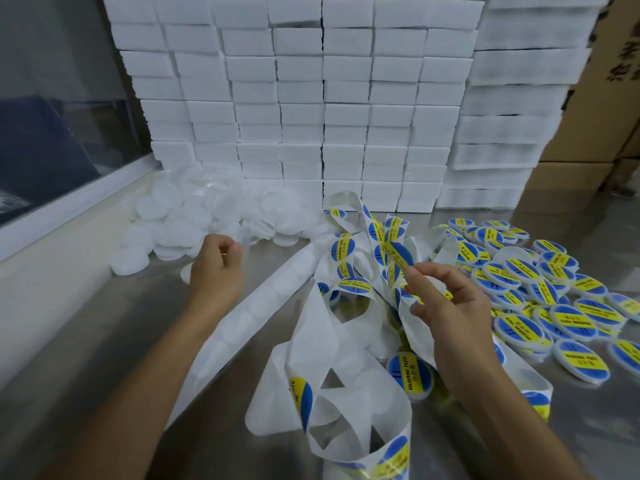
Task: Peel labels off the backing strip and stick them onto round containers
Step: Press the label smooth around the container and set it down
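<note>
Right hand (450,306): thumb and forefinger pinching a round blue-and-yellow paper label (401,252), lifted above the tangled white backing strip (311,341) at table centre. Left hand (216,268): fingers curled at a clear round plastic container (246,237) beside the heap of unlabelled white containers (194,220); hold itself not discernible. Labelled round containers (540,296): piled right. Steel table (86,358). Stacked white boxes (311,98): behind.

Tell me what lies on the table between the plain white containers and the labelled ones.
In the head view, the tangled backing strip lies between the plain white containers and the labelled containers, some blue-and-yellow labels still on it.
</note>
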Demonstrator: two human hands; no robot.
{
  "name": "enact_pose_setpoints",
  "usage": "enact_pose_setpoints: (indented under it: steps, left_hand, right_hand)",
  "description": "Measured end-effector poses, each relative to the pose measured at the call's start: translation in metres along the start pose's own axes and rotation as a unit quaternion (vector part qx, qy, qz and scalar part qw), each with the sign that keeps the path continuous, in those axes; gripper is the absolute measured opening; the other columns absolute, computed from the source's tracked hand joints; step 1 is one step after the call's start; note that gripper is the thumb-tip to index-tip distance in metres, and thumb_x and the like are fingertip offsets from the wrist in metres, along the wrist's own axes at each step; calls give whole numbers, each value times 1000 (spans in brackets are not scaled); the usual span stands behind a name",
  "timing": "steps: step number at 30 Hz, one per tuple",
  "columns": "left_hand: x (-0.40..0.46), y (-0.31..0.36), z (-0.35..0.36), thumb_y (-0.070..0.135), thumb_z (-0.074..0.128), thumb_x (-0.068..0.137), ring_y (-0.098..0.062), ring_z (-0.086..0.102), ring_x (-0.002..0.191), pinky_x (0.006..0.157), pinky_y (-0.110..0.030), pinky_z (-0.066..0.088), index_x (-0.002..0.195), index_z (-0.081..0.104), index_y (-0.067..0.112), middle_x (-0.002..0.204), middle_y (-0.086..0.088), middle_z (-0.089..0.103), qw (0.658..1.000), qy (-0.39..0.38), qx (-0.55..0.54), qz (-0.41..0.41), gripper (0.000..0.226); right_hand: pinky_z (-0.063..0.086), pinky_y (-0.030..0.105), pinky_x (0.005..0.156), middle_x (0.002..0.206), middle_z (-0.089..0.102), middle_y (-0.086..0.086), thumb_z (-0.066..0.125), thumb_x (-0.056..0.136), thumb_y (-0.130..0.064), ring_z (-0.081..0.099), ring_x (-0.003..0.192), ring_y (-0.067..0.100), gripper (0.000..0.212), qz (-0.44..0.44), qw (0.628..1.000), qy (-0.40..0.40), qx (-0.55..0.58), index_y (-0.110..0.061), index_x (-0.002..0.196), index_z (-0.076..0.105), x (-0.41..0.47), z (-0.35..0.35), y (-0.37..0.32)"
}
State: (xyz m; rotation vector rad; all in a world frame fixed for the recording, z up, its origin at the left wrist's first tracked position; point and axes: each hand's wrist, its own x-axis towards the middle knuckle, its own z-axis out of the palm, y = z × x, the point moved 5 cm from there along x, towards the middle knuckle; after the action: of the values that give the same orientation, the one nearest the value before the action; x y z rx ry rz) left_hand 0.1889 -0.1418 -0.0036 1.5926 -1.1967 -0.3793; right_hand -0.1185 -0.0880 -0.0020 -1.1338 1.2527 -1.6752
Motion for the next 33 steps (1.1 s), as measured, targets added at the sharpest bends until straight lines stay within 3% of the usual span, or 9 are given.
enact_pose_setpoints:
  steps: [3,6,8,12,18,24,27,30,33]
  left_hand:
    - [-26,17,4,24,44,102,-14,62,69,64,-27,48,87,51,27,80,4,66,989,-14,-143,-39,17]
    - [-53,29,13,18,45,103,-14,66,60,51,-24,52,88,55,17,65,4,68,953,-55,-288,-75,18]
    - [-69,34,19,14,45,102,-15,66,57,50,-24,53,89,56,12,63,1,68,939,-88,-322,-88,17]
    - [-87,46,25,13,49,100,-14,67,57,52,-25,54,89,58,12,66,2,70,935,-125,-324,-77,15]
    - [-102,54,24,12,54,97,-15,67,61,58,-24,57,91,62,12,72,-4,73,940,-155,-301,-48,10]
    - [-105,53,23,6,72,83,-18,71,76,70,-31,58,92,68,18,82,-3,76,940,-168,-290,-54,16]
    - [-105,54,14,15,80,78,-12,70,82,75,-32,56,90,71,25,80,6,75,973,-110,-201,32,18]
    - [-108,62,7,32,77,75,-24,67,95,85,-45,53,93,71,30,86,14,73,983,-66,-99,136,19]
    - [-108,63,10,24,81,75,-9,71,81,76,-31,57,84,71,29,79,13,75,974,-101,-160,125,14]
  right_hand:
    - [53,27,60,77,69,-19,74,84,-25,61,61,2,15,-15,1000,-16,-10,-38,77,72,-2,4,-3]
    - [50,19,56,70,66,-8,74,85,-20,57,55,6,13,-19,998,-55,17,-33,85,72,-7,11,-6]
    - [49,20,54,69,66,-4,76,82,-23,57,54,10,16,-23,996,-85,28,-28,96,70,-12,17,-9]
    - [51,22,55,85,74,1,77,70,-31,67,67,24,47,-45,992,-116,28,-21,113,61,-23,27,-14]
    - [52,16,59,80,76,6,76,79,-2,70,65,13,40,-62,986,-145,58,-16,112,59,-31,35,-13]
    - [54,18,62,79,76,5,78,74,-7,72,68,14,39,-74,986,-138,56,-17,107,60,-32,36,-13]
    - [56,22,64,81,75,9,78,76,-3,71,68,19,37,-86,986,-134,43,-17,105,61,-32,37,-12]
    - [58,27,68,82,75,8,78,77,-2,71,69,22,35,-96,987,-127,28,-19,104,62,-33,37,-12]
    - [58,25,68,83,76,4,79,75,-10,71,71,20,34,-99,988,-117,15,-21,103,62,-32,35,-12]
